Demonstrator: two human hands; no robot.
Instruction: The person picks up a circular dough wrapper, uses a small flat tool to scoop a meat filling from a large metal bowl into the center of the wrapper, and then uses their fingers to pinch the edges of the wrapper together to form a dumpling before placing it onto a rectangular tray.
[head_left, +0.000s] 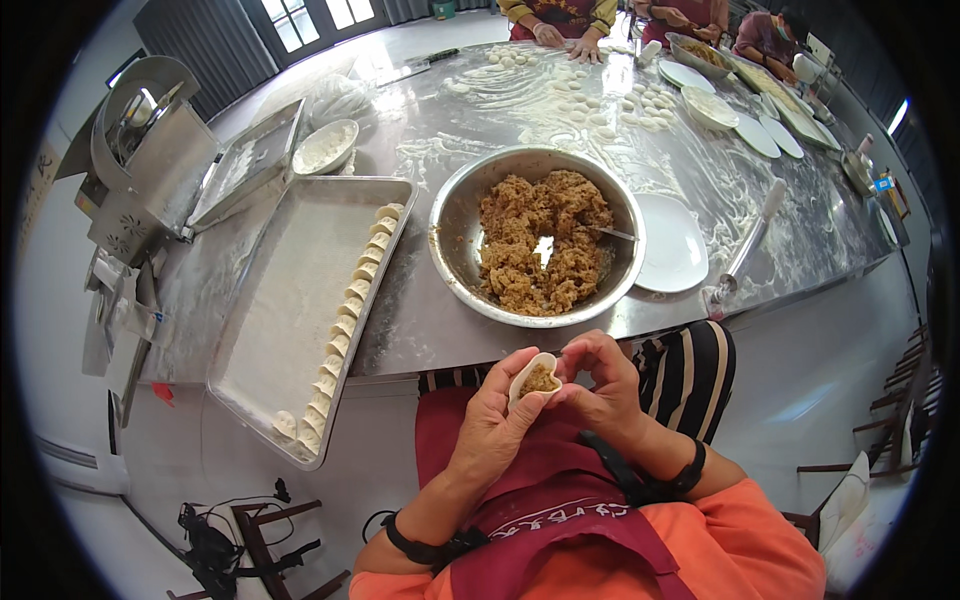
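Observation:
My left hand (499, 416) cups a dumpling wrapper (514, 390) with brown filling (538, 379) showing in its open middle. The fingertips of my right hand (604, 390) pinch the wrapper's right edge. Just beyond my hands a large steel bowl (442, 259) holds a mass of minced filling (517, 225), with a metal utensil handle (616, 234) leaning on its right side. On the left, a floured metal tray (281, 300) carries a row of pleated dumplings (352, 306) along its right side, and one dumpling (285, 424) lies beside the row's near end.
A white plate (675, 244) touches the bowl's right side; a rolling pin (754, 232) lies farther right. Flour fills a white bowl (326, 150) behind the tray. Dough pieces (645, 105) are spread across the far table, where several people (562, 26) work. A metal machine (154, 157) stands left.

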